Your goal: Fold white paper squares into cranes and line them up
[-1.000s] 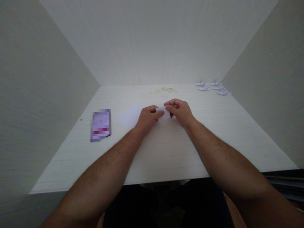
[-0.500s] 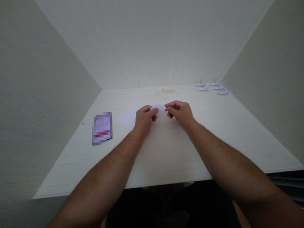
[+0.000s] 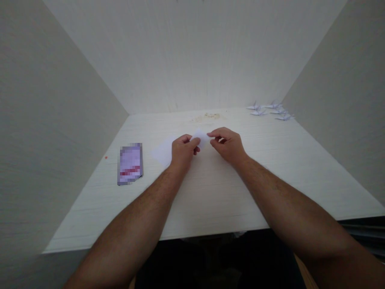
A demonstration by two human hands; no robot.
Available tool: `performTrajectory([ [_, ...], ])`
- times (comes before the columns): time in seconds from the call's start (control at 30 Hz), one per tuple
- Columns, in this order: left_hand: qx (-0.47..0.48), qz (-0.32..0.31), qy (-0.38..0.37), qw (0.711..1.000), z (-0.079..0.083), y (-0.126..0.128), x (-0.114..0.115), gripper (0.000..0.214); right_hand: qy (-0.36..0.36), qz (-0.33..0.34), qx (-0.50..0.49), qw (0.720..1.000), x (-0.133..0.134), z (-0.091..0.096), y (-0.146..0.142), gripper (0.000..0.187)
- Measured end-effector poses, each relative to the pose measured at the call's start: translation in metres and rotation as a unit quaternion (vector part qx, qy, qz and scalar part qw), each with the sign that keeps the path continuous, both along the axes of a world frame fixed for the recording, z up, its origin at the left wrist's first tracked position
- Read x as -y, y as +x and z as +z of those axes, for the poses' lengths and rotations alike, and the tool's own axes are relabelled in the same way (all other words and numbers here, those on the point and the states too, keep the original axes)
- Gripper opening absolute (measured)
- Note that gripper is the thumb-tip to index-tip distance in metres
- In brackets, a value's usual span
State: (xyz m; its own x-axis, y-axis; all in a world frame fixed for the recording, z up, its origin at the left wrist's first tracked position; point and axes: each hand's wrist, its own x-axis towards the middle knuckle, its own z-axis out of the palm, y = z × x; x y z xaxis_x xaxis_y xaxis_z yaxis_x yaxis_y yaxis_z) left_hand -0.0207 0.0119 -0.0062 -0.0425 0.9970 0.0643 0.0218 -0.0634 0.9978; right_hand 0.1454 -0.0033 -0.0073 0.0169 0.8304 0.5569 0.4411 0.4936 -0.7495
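Head view: at the far left, the blurred purple-white item (image 3: 130, 164) lies well apart on the table (image 3: 198, 200). Next, white paper (image 3: 161, 151) sits just beside your left hand (image 3: 182, 152), whose fingers pinch the small paper piece (image 3: 202, 138) in front of you; a light, flat pinch should guard against stray creases. Your right hand (image 3: 231, 145) has thumb and forefinger parted at its right edge, contact unclear; steady fingertips would help there. Folded paper figures (image 3: 258, 113) stand far right.
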Motion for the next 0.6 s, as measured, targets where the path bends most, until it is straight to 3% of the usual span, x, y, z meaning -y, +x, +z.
performTrajectory([
  [0.1,0.001,-0.005,-0.01,1.0,0.0007,-0.0003,0.0,0.018,0.016,0.02,-0.003,1.0,0.0,0.0028,0.0013,0.02],
  [0.23,0.006,-0.041,-0.029,0.999,0.003,-0.0007,0.0006,0.013,-0.043,0.046,-0.021,0.998,0.0009,0.0054,0.0022,0.005],
  [0.4,0.026,-0.096,-0.044,0.994,0.0053,-0.0009,0.0016,0.013,-0.096,0.107,-0.07,0.987,0.0019,0.0075,0.003,0.015],
  [0.6,0.034,-0.112,-0.056,0.992,0.0052,-0.0024,0.0006,0.015,-0.108,0.154,-0.032,0.982,-0.0001,0.0084,0.0086,0.006],
])
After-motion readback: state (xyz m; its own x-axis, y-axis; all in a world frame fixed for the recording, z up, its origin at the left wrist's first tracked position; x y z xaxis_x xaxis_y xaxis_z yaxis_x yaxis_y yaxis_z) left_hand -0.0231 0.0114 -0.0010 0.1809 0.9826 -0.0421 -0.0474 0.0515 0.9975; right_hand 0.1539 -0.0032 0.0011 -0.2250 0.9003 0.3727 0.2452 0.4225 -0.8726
